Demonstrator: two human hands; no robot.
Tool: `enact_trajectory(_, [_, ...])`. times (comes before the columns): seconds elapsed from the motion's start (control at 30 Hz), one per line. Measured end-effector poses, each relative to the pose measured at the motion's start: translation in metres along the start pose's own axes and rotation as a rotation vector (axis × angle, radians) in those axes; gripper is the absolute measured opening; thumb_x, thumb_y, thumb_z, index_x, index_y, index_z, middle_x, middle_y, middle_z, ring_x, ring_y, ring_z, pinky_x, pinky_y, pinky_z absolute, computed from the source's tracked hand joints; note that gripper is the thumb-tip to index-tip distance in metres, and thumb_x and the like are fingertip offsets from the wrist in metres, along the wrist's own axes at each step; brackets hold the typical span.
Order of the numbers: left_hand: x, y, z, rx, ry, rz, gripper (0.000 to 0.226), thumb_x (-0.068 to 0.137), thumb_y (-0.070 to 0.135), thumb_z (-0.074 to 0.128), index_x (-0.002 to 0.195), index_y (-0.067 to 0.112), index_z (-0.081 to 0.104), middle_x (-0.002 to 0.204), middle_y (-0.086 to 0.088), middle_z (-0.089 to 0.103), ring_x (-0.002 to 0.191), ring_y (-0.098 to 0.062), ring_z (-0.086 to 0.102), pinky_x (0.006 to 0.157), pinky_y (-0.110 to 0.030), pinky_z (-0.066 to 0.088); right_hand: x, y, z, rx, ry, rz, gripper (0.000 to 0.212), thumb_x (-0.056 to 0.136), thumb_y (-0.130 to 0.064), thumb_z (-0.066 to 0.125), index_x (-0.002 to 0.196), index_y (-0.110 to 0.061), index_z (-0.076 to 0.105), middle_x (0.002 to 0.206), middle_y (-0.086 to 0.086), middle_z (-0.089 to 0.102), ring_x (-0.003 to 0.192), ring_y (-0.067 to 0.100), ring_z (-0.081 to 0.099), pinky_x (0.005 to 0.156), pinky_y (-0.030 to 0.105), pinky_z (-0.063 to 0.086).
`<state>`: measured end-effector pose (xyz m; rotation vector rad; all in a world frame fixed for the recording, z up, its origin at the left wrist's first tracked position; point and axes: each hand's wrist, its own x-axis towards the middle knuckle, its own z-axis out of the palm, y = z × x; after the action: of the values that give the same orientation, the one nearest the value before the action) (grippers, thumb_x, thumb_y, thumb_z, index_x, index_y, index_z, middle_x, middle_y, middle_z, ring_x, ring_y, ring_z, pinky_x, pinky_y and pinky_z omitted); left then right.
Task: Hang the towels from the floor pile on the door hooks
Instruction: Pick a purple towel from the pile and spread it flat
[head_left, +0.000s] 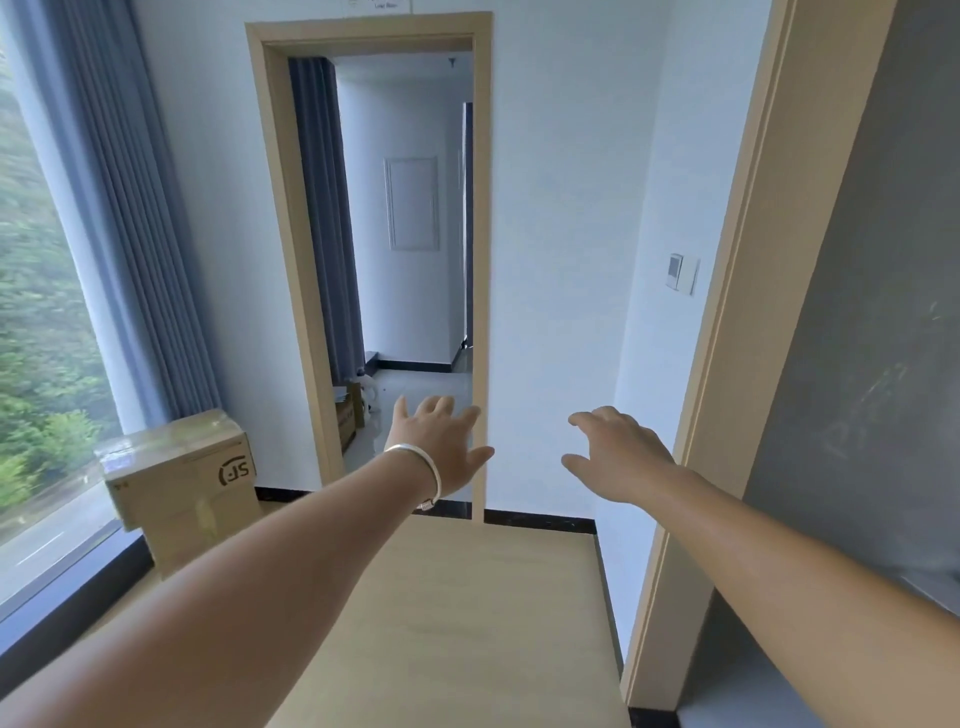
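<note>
Both my arms reach forward at about waist height. My left hand (439, 441), with a silver bangle on its wrist, has spread fingers and holds nothing. My right hand (618, 452) also hangs empty, palm down with relaxed fingers. Neither hand touches anything. No towels, floor pile or door hooks show in the head view. An open doorway (410, 260) with a light wooden frame lies straight ahead, leading into another room.
A taped cardboard box (179, 478) stands on the floor at the left by the window (36, 312) and blue curtain (130, 208). A second wooden door frame (727, 364) and grey wall are close on the right. Light wooden floor (467, 623) stretches ahead.
</note>
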<state>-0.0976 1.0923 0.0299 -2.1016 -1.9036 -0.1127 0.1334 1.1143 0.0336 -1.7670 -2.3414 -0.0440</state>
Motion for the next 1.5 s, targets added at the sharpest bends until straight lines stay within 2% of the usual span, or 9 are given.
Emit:
enact_trajectory(0.63, [0.283,-0.107,0.07,-0.05,0.014,0.07,0.059,0.095,0.059,0.032,0.146,0.029,0.028,0.148,-0.005,0.036,0.14,-0.024,0.029,0.114,-0.055,0.019,0.306,0.002,0.043,-0.018,0.036,0.059,0.059,0.092,-0.047,0.049,0.145,-0.026,0.032,0.144,0.003,0.036,0.129,0.023,0.038,0.095,0.037,0.038])
enact_trajectory(0.87, [0.373,-0.115,0.116,-0.031,-0.009,0.069,0.059,0.095,0.059,0.031,0.147,0.029,0.027,0.147,-0.004,0.036,0.139,-0.022,0.029,0.113,-0.055,0.018,0.397,0.028,0.076,-0.007,0.016,0.035,0.058,0.092,-0.046,0.05,0.144,-0.025,0.033,0.143,0.003,0.037,0.128,0.023,0.04,0.094,0.037,0.039])
enact_trajectory(1.17, [0.509,-0.106,0.172,0.013,-0.068,-0.015,0.059,0.094,0.06,0.03,0.145,0.03,0.028,0.149,-0.005,0.036,0.137,-0.024,0.032,0.112,-0.055,0.016,0.548,0.084,0.104,-0.002,0.011,-0.061,0.058,0.093,-0.045,0.049,0.145,-0.024,0.033,0.143,0.005,0.037,0.127,0.025,0.04,0.096,0.038,0.038])
enact_trajectory(1.33, [0.576,-0.106,0.193,0.014,-0.052,-0.061,0.06,0.095,0.06,0.029,0.147,0.031,0.024,0.151,-0.004,0.033,0.138,-0.023,0.03,0.112,-0.052,0.018,0.617,0.109,0.114,-0.005,-0.008,-0.12,0.058,0.094,-0.044,0.048,0.145,-0.024,0.032,0.143,0.005,0.037,0.128,0.024,0.039,0.097,0.038,0.039])
enact_trajectory(1.5, [0.621,-0.12,0.219,0.046,-0.091,-0.086,0.06,0.096,0.058,0.029,0.148,0.029,0.022,0.154,-0.005,0.027,0.142,-0.023,0.024,0.116,-0.053,0.012,0.685,0.117,0.13,-0.005,-0.051,-0.156,0.058,0.094,-0.044,0.048,0.146,-0.023,0.032,0.143,0.005,0.038,0.128,0.025,0.04,0.098,0.038,0.039])
